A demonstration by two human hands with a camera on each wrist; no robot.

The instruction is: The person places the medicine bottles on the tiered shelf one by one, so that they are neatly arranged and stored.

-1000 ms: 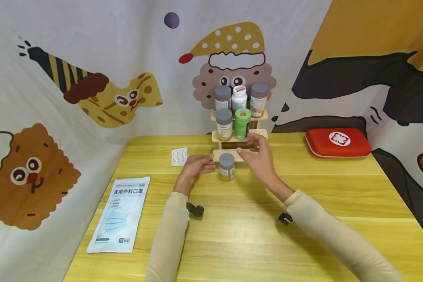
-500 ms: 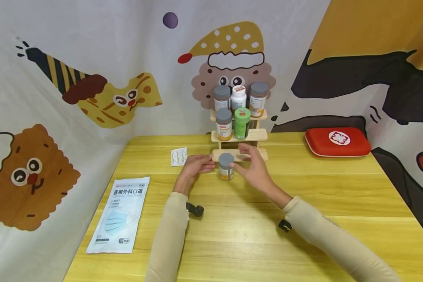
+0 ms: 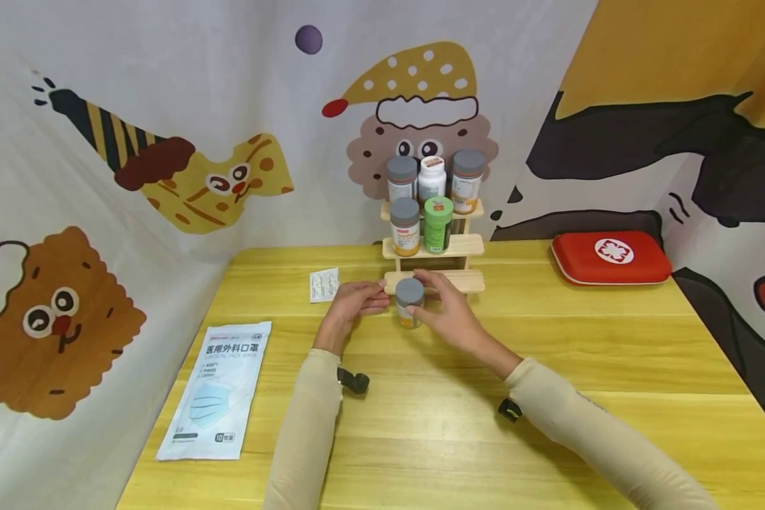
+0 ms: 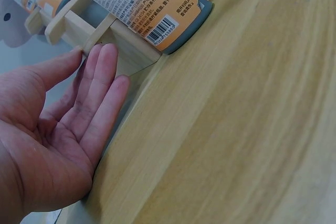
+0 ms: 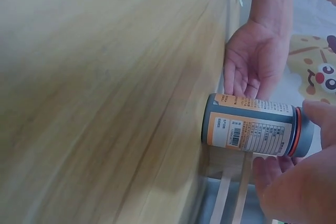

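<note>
A grey-capped pill bottle [image 3: 410,292] with an orange-and-white label stands upright on the table, just in front of a three-step wooden shelf [image 3: 459,280]. Around its upper part curls my right hand [image 3: 449,312], thumb on the near side and fingers behind. The right wrist view has that thumb at the cap [image 5: 304,132]. My left hand [image 3: 355,301] pinches the left end of the shelf's lowest step with thumb and fingertips, close beside the bottle. On the middle step are another grey-capped bottle [image 3: 405,228] and a green bottle [image 3: 438,225].
Two grey-capped bottles and a white bottle [image 3: 432,177] fill the top step. A blister pack [image 3: 324,285] lies left of the shelf, and a face-mask packet [image 3: 215,391] nearer on the left. At the back right sits a red first-aid case [image 3: 610,258].
My right hand has come from the shelf's right side, leftward and down, to the bottle and closed around its upper part. My left hand and the bottle have stayed in place.
</note>
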